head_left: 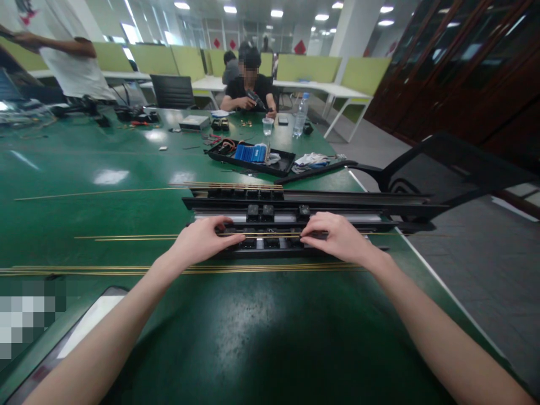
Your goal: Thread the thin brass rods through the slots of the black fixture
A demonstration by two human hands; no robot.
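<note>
Thin brass rods lie across a black rail assembly with small black blocks, and stick out past it to the left. My left hand is at the left part of the assembly, thumb and fingers closed in around something I cannot make out. At the right part, my right hand pinches the brass rods between thumb and fingertips. Black blocks sit on a silver strip just behind the hands. More long brass rods lie on the table in front of the assembly.
Behind the rails stands a black tray with blue parts, beside a crumpled cloth. A water bottle and a cup are farther back. Across the green table a person holds a power tool. A chair is at right.
</note>
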